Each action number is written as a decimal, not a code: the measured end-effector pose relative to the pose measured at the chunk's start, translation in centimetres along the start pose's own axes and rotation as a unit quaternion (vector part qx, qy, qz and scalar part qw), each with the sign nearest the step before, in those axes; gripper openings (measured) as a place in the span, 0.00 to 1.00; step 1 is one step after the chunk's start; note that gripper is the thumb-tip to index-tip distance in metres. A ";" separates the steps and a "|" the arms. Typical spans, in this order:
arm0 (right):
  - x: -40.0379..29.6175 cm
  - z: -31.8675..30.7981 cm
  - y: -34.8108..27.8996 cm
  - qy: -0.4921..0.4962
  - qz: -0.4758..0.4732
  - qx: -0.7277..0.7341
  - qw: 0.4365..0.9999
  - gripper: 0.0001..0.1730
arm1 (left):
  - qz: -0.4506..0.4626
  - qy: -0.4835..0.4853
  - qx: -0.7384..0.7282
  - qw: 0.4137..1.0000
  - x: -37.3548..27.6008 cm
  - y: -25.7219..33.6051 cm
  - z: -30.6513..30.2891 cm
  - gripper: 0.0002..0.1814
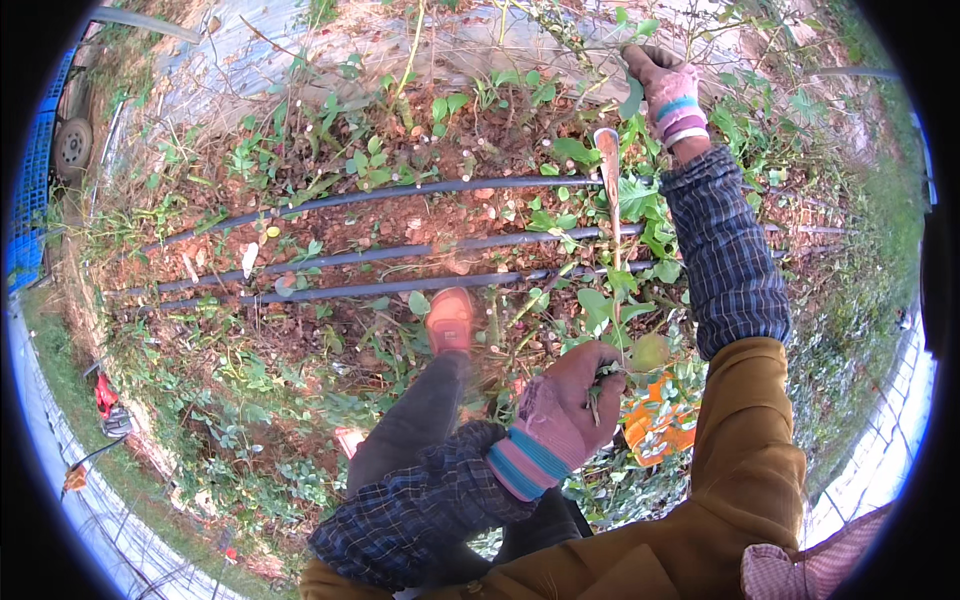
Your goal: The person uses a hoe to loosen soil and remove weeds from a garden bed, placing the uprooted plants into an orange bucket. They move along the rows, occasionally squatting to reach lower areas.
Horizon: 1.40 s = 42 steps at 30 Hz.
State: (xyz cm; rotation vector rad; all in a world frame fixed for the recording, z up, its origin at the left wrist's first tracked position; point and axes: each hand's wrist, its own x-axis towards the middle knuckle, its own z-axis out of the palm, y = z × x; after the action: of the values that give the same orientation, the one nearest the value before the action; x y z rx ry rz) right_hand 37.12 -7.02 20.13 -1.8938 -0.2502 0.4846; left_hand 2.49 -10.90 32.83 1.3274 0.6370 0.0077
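Observation:
My left hand [574,401], in a pink knit glove with blue stripes at the cuff, is curled around some green leafy stems [595,396] low in front of me. Farther out, my right hand [664,86], gloved alike and soiled at the fingers, pinches a leafy stem [631,97] among the shrub's branches; its fingertips are partly hidden. Between the hands a long, narrow brown strip with a pale edge [611,172] tapers down towards the left hand. What it is, I cannot tell. A round yellow-green thing [650,352] lies beside the left hand.
Several black irrigation hoses [375,255] cross the reddish soil and weeds. Pale plastic sheeting [225,67] spreads at the back. My orange shoe [450,319] stands by the nearest hose. An orange object [660,420] shows through leaves. A blue crate [34,165] and a wheel [73,144] are far left.

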 end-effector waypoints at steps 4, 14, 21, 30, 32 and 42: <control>-11.6 -4.2 -5.7 -0.247 -0.218 -0.128 0.935 0.07 | -0.183 0.123 -0.308 0.926 0.8 1.1 -0.2 0.12; -10.7 -0.1 -10.3 -0.587 -0.119 -0.147 0.787 0.17 | -0.206 0.244 -0.487 0.813 2.5 0.8 -1.2 0.13; 6.6 10.1 -4.0 -0.389 -0.131 -0.572 0.710 0.31 | -0.264 0.145 -0.499 0.813 3.8 -0.2 -1.1 0.18; 14.8 15.1 8.5 -0.438 -0.041 -0.736 0.514 0.18 | -0.331 0.170 -0.561 0.739 5.9 0.5 -3.4 0.16; 17.1 15.1 12.1 -0.446 -0.096 -0.732 0.506 0.13 | -0.362 0.165 -0.499 0.770 6.4 0.8 -3.5 0.16; 16.5 12.9 5.2 -0.413 -0.252 -0.697 0.530 0.14 | -0.288 0.137 -0.570 0.757 7.3 0.0 -3.6 0.14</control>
State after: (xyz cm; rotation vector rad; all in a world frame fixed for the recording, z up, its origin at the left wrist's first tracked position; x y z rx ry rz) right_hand 45.82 8.47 7.92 -2.6448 -2.3829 0.8603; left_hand 7.03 -5.11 29.33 -0.1018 1.0338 0.0797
